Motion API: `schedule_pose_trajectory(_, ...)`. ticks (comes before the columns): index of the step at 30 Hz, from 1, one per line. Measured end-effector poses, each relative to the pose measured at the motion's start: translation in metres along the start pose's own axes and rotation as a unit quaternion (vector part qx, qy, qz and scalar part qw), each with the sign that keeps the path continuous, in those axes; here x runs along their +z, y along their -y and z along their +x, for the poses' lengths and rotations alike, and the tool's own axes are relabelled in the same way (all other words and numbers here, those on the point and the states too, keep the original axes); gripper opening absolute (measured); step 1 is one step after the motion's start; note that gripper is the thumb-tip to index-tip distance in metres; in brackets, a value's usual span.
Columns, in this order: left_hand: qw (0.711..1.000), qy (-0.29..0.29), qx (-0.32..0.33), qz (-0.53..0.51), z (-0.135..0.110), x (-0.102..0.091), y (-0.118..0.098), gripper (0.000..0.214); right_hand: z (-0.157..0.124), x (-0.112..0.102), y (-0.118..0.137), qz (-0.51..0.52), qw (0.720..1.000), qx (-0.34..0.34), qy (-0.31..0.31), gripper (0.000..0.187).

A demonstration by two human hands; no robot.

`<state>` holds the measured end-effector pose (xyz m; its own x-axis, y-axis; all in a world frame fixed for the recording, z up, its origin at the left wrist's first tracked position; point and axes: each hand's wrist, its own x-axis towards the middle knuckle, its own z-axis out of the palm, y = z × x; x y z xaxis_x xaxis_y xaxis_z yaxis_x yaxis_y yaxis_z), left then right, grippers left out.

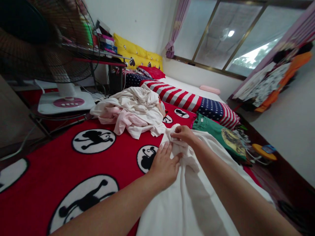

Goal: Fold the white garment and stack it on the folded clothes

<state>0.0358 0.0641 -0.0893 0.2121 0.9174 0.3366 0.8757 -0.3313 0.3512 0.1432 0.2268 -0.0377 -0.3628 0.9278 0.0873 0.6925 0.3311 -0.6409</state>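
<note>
A white garment (172,203) lies spread on the red bedcover, running from the bottom edge up to my hands; what kind of garment cannot be told. My right hand (184,135) pinches a bunched fold near its far end. Close by on the left, my left hand (165,165) rests on the cloth with fingers stretched out. Beyond them a heap of crumpled white and pale pink clothes (133,108) sits on the bed. A green garment with a yellow print (211,127) lies flat to the right, beside the white one.
The red bedcover (128,164) carries white circles with black figures. An electric fan (66,98) stands at the left, near a small desk with boxes (108,44). Behind is another bed with a flag-patterned cover (172,95). Clothes (273,78) hang at the right, above an orange stool (263,152).
</note>
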Motion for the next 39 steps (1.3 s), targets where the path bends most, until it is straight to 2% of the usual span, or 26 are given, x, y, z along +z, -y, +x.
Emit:
schedule_pose_trajectory(4,1.000,-0.004,-0.003,-0.010,0.000,0.000,0.000,0.043,0.009,-0.022,-0.007,0.029,0.999,0.019,-0.007,0.026)
schedule_pose_trajectory(8,1.000,0.005,-0.002,-0.013,0.000,-0.001,0.000,0.043,0.022,-0.038,-0.018,0.027,0.996,0.022,-0.086,0.028)
schedule_pose_trajectory(11,1.000,0.011,-0.002,-0.015,0.000,-0.002,0.000,0.043,0.027,-0.034,-0.027,0.006,0.988,0.024,-0.150,0.023)
schedule_pose_trajectory(15,1.000,0.018,-0.004,-0.018,0.001,-0.002,-0.001,0.044,0.029,-0.021,-0.034,-0.058,0.978,0.037,-0.199,0.010)
schedule_pose_trajectory(18,1.000,0.014,-0.002,-0.019,0.001,-0.001,0.000,0.043,0.031,-0.017,-0.028,-0.108,0.967,0.050,-0.225,0.021)
schedule_pose_trajectory(23,1.000,-0.003,0.007,-0.020,0.000,-0.001,0.000,0.043,0.047,-0.016,-0.005,-0.147,0.971,0.063,-0.179,0.025)
schedule_pose_trajectory(28,0.999,-0.027,0.040,-0.014,-0.001,0.000,0.000,0.048,0.064,0.000,0.003,-0.132,0.980,0.046,-0.145,0.009)
schedule_pose_trajectory(31,0.999,-0.016,0.049,-0.003,-0.001,0.001,0.001,0.047,0.066,0.007,0.001,-0.100,0.988,0.030,-0.110,0.019)
schedule_pose_trajectory(34,0.999,-0.010,0.044,0.008,-0.001,0.003,0.002,0.048,0.060,-0.007,-0.004,-0.085,0.992,0.012,-0.089,0.029)
schedule_pose_trajectory(38,0.999,-0.007,0.040,0.017,-0.001,0.004,0.001,0.051,0.034,-0.047,-0.017,-0.125,0.989,0.006,-0.081,0.016)
schedule_pose_trajectory(39,0.999,-0.006,0.038,0.019,-0.001,0.005,0.000,0.053,0.025,-0.055,-0.021,-0.142,0.987,0.012,-0.068,0.019)
